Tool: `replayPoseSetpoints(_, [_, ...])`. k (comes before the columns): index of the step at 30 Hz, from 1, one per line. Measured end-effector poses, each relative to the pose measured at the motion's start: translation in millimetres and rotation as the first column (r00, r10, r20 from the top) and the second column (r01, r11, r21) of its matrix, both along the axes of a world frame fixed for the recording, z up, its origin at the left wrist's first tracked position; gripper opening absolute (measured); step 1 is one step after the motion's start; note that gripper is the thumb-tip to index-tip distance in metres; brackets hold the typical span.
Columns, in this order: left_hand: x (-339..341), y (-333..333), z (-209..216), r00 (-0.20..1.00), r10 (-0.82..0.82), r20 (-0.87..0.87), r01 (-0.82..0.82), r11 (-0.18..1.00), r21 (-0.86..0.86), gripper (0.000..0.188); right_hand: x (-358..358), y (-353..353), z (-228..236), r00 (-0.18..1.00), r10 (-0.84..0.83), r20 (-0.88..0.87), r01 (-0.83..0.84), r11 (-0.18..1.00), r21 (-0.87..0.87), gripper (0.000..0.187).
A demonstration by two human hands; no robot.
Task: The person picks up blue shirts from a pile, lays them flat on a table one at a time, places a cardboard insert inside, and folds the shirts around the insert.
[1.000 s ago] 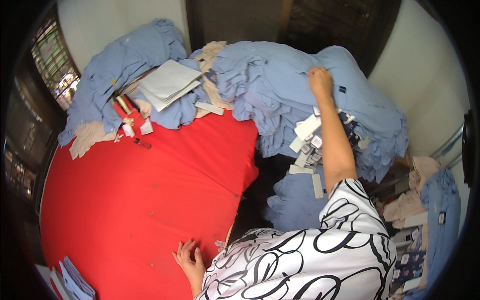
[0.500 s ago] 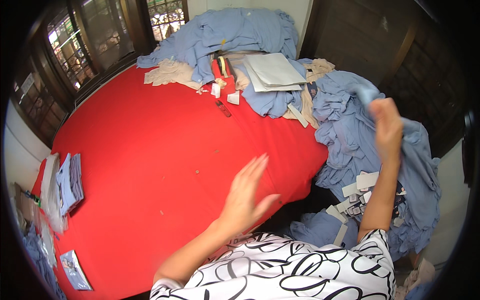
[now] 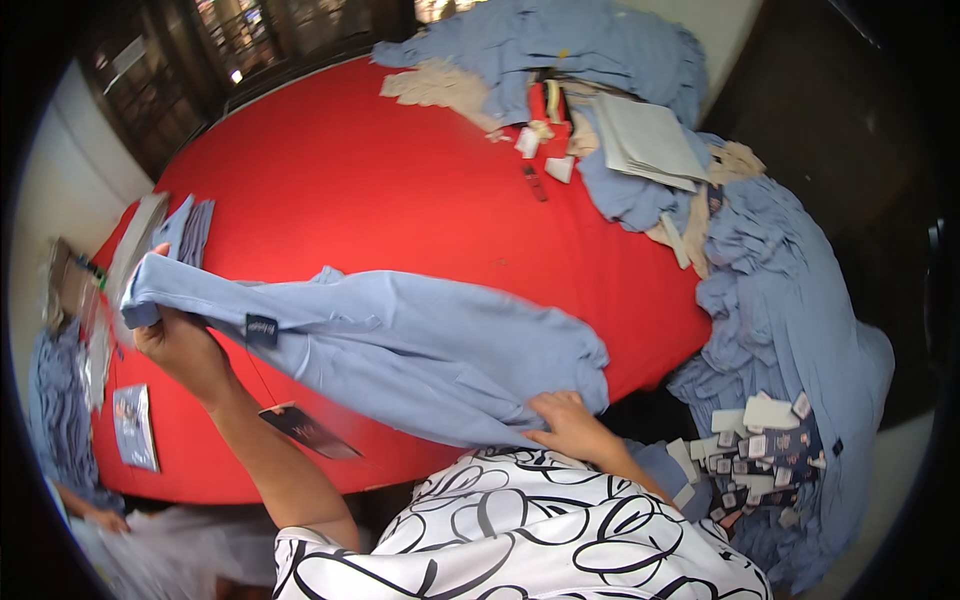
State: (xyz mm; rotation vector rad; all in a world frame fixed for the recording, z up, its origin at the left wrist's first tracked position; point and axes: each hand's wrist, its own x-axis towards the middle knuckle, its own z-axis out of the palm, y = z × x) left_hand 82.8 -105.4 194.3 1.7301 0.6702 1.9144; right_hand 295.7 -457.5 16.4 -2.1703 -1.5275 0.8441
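Observation:
A light-blue cloth garment (image 3: pixel 430 335) with a small dark label stretches across the red table in front of me. At its far left end, my left hand (image 3: pixel 185 345) grips a folded edge and holds that end raised. A dark hang tag (image 3: pixel 308 430) dangles below it. My right hand (image 3: pixel 572 425) is at the garment's near right edge, close to my body, with fingers on the cloth and the thumb below them. The right end of the garment is bunched, and its exact kind is hard to tell.
Heaps of blue garments (image 3: pixel 770 270) lie on the right, with a cluster of white tags (image 3: pixel 755 445). White sheets (image 3: pixel 650 140) and a tape dispenser (image 3: pixel 548 105) are at the back. Folded blue garments (image 3: pixel 190 235) and a packed one (image 3: pixel 135 425) lie left. Another person's hand (image 3: pixel 105 520) shows at lower left.
A blue garment has come from the right-hand heap onto the table. My left hand has moved left and holds one end. My right hand has come back from the heap to the garment's near edge.

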Motion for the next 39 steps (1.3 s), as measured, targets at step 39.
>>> replayPoseSetpoints(39, [-253.7,-35.4,-124.5,0.916,-0.216,0.338,0.396,0.620,-0.677,0.053,142.8,100.4,66.9,0.864,-0.079,-0.498,0.147,0.984,0.099,0.013])
